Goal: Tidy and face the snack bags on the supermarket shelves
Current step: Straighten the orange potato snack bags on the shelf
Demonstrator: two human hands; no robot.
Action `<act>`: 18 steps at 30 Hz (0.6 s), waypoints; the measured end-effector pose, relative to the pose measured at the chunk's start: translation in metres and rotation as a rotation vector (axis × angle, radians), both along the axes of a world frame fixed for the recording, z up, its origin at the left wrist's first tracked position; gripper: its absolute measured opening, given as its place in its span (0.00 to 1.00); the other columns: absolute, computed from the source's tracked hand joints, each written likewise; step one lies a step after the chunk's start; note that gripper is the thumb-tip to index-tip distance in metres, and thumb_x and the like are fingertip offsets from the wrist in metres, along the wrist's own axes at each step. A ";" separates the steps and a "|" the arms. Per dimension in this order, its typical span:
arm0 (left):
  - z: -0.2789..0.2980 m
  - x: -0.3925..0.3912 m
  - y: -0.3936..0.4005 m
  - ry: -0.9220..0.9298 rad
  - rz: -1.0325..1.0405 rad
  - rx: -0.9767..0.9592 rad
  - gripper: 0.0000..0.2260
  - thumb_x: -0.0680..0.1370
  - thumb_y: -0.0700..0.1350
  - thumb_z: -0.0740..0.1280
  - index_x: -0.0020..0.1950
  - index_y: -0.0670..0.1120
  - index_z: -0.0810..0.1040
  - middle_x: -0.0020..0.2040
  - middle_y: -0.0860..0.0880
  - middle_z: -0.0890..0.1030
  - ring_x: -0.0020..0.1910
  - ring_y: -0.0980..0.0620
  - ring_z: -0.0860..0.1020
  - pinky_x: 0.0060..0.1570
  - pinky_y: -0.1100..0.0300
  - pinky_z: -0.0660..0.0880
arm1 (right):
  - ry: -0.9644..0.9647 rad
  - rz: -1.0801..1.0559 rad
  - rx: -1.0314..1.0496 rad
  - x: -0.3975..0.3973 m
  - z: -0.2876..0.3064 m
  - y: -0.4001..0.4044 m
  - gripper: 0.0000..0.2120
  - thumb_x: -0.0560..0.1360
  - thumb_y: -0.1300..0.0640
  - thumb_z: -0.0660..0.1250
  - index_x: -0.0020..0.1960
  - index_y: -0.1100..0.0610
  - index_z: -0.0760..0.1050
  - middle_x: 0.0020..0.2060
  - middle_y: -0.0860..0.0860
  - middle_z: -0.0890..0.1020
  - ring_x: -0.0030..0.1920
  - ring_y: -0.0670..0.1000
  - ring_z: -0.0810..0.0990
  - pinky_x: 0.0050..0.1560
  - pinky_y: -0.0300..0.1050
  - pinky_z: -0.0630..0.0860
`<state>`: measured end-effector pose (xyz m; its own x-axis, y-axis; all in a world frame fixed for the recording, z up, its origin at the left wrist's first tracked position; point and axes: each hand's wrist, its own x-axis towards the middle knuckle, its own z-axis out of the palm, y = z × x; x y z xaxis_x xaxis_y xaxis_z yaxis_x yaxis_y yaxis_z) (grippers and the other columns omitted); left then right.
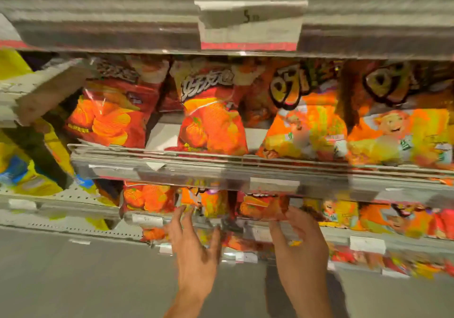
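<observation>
Head view, only camera, heavy motion blur. Both hands reach up and forward toward the lower shelf (326, 234) of snack bags. Left hand (194, 246) has fingers spread and straight, tips at the shelf lip just below an orange-yellow bag (206, 202), holding nothing. Right hand (302, 246) has fingers extended with a slight curl, tips touching or just short of the bottom edge of a red-orange bag (261, 207); contact too blurred to confirm, not a clear grip. That red-orange bag lies directly ahead of and above the right fingertips, leaning or lying low on the shelf, its long axis apparently running left-right rather than upright, though blur makes this uncertain. Right hand is plainly nearer to it; left hand sits one bag over to the left, near the red chip bag (147, 197). Judgement: next move is likely right hand pulling or standing this bag up to face it, left steadying the neighbour. Middle shelf (172, 165) above holds two red chip bags (110, 111) (211, 118) upright, facing out, with a gap between them, and two orange cartoon bags (304, 126) (403, 131) side by side on the right. Top shelf edge carries a price tag (250, 20). Yellow bags (27, 168) on the adjoining unit at left. Grey floor (73, 281) below
</observation>
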<state>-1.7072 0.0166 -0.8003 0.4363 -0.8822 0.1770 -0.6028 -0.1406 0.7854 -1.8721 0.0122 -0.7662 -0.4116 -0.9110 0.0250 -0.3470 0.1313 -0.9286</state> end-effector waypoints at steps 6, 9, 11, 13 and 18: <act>-0.045 0.003 -0.035 0.037 0.073 -0.190 0.33 0.74 0.49 0.75 0.74 0.42 0.67 0.72 0.44 0.66 0.72 0.47 0.64 0.71 0.58 0.59 | 0.106 -0.079 -0.199 -0.002 -0.056 -0.042 0.27 0.70 0.48 0.76 0.66 0.56 0.76 0.58 0.51 0.80 0.61 0.57 0.78 0.64 0.54 0.74; -0.053 0.007 -0.049 0.076 0.093 -0.289 0.36 0.72 0.56 0.74 0.75 0.46 0.65 0.71 0.47 0.67 0.71 0.49 0.64 0.70 0.58 0.59 | 0.116 -0.107 -0.355 0.000 -0.069 -0.061 0.31 0.68 0.49 0.78 0.67 0.60 0.75 0.59 0.55 0.79 0.63 0.59 0.76 0.67 0.56 0.71; -0.055 0.010 -0.058 0.119 0.094 -0.331 0.39 0.70 0.59 0.74 0.76 0.47 0.63 0.72 0.48 0.66 0.72 0.50 0.63 0.68 0.60 0.58 | 0.084 -0.089 -0.365 -0.002 -0.075 -0.071 0.39 0.66 0.38 0.74 0.70 0.59 0.72 0.64 0.54 0.76 0.68 0.57 0.73 0.71 0.57 0.68; -0.057 0.013 -0.065 0.151 0.069 -0.367 0.43 0.67 0.62 0.74 0.77 0.46 0.62 0.73 0.48 0.66 0.73 0.50 0.63 0.69 0.59 0.57 | 0.072 -0.060 -0.365 -0.007 -0.084 -0.076 0.49 0.63 0.28 0.69 0.74 0.57 0.67 0.67 0.53 0.73 0.71 0.55 0.69 0.73 0.57 0.67; -0.072 0.022 -0.073 0.182 -0.037 -0.330 0.56 0.58 0.68 0.72 0.79 0.44 0.58 0.74 0.45 0.64 0.74 0.47 0.63 0.75 0.49 0.60 | 0.082 0.060 -0.256 -0.017 -0.111 -0.084 0.63 0.57 0.23 0.69 0.81 0.55 0.53 0.77 0.53 0.63 0.77 0.54 0.61 0.76 0.54 0.63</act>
